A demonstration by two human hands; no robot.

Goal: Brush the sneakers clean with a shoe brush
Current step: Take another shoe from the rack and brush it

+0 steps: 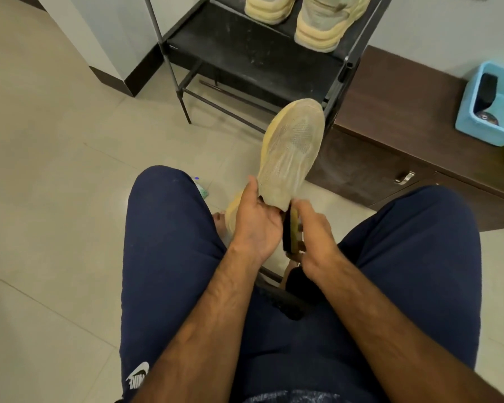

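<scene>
A pale yellow mesh sneaker (291,149) points away from me, toe up, above the floor between my knees. My left hand (255,219) grips its heel end, thumb along the near side. My right hand (314,237) holds a shoe brush (291,231) with a wooden back and dark bristles, set against the sneaker's heel opening. Part of a second yellow sneaker (234,210) shows on the floor behind my left hand.
A black shoe rack (245,53) stands ahead with a pair of cream sneakers (317,24) on its shelf. A dark wooden cabinet (390,135) runs along the right, carrying a blue plastic basket (489,112). My legs in navy trousers flank the hands; beige tiles lie left.
</scene>
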